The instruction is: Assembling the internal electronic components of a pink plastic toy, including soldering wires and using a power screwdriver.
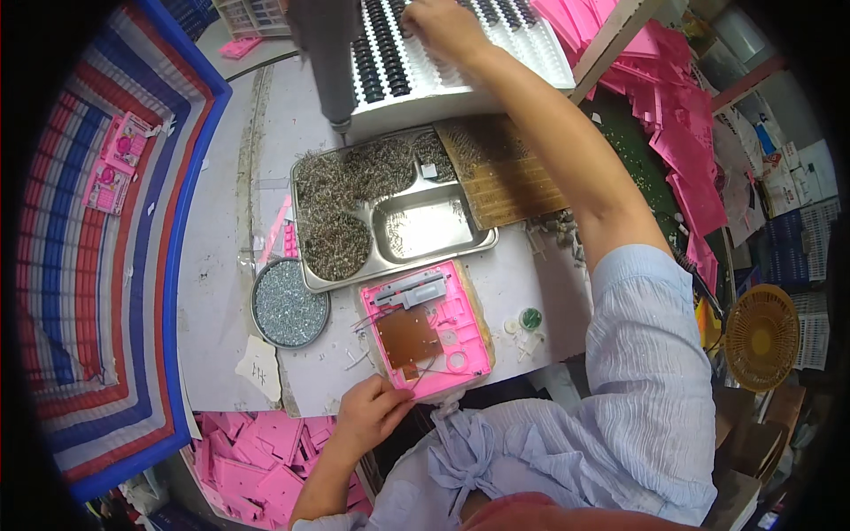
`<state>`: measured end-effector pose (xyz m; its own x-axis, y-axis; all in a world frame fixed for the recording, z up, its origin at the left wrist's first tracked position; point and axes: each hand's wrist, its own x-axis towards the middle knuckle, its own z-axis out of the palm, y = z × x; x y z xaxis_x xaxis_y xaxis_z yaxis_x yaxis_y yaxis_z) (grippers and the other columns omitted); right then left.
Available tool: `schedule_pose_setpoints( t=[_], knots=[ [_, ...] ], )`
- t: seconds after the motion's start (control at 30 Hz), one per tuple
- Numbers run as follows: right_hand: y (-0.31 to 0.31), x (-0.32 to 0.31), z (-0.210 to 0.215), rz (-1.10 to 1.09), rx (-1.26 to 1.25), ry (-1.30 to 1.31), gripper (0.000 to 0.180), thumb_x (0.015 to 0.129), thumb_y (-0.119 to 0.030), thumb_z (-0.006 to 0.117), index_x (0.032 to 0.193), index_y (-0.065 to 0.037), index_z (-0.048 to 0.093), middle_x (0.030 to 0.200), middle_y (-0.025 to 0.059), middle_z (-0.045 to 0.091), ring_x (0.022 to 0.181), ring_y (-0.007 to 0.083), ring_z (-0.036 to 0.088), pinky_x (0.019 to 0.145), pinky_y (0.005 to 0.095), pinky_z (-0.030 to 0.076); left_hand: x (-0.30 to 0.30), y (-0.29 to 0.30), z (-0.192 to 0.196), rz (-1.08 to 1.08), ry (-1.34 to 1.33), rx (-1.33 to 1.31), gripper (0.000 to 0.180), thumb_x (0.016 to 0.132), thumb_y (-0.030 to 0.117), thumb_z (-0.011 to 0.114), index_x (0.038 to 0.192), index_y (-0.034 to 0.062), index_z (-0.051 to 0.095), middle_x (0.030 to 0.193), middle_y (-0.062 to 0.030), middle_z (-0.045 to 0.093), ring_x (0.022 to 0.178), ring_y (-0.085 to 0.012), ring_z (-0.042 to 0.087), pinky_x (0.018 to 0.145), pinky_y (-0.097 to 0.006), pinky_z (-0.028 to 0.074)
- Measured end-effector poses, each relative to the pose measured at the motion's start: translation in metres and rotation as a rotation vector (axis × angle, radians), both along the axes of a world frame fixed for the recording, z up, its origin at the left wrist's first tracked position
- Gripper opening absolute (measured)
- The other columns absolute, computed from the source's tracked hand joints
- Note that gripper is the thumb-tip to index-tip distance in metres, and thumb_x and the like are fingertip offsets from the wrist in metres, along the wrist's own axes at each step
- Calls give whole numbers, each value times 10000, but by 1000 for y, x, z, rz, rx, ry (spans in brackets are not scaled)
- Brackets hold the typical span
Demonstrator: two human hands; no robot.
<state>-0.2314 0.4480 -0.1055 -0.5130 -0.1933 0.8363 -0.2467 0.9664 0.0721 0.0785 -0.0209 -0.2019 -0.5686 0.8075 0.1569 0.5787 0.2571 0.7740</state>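
Observation:
A pink plastic casing lies open side up on a pad in front of me. Inside it are a brown sheet, a grey plastic part and thin wires. My left hand has its thumb and fingers closed on the casing's near left corner. At the far side, my right hand reaches over a white foam tray that holds rows of round black parts. Its fingers curl down among the rows; whatever they pinch is hidden.
A powered screwdriver hangs beside the foam tray. Behind the casing sits a steel tray of screws, partly under cardboard. A round dish of small metal pieces stands left. Pink parts fill a container below; a striped-lined crate flanks the table.

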Motion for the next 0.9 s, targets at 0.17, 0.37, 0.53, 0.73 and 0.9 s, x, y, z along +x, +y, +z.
schedule_pose_setpoints(
  t=[0.17,0.37,0.53,0.73,0.9],
  knots=[
    [19,67,66,309,-1126,13,185,922,-161,685,1036,-19,720,994,68,715,894,176,663,727,317,531,-1,3,0,-6,21,3,185,780,105,833,930,91,726,781,-79,583,683,-274,623,593,-386,499],
    [-118,322,31,399,-748,-564,177,849,15,703,1022,14,665,970,78,694,957,206,612,866,336,501,3,-3,-8,18,15,38,174,790,95,819,932,77,720,795,-93,577,692,-287,614,606,-388,502],
    [-176,387,-55,326,-547,-804,141,808,-62,765,936,-75,708,859,57,666,910,290,596,788,375,504,3,-5,-6,16,-13,-1,187,802,71,808,968,74,722,810,-94,574,694,-269,608,602,-370,490],
    [-182,387,-64,359,-495,-901,168,802,-31,753,958,-59,700,892,78,671,938,294,596,823,378,509,3,-3,-7,29,-72,16,194,798,61,812,974,61,729,825,-88,593,707,-259,623,614,-362,501],
    [-191,375,-62,396,-282,-857,221,767,-72,780,975,-76,703,930,62,671,951,292,603,819,384,521,4,-3,-8,41,-65,30,192,794,64,817,967,62,733,822,-90,590,700,-256,621,610,-360,499]
  ],
)
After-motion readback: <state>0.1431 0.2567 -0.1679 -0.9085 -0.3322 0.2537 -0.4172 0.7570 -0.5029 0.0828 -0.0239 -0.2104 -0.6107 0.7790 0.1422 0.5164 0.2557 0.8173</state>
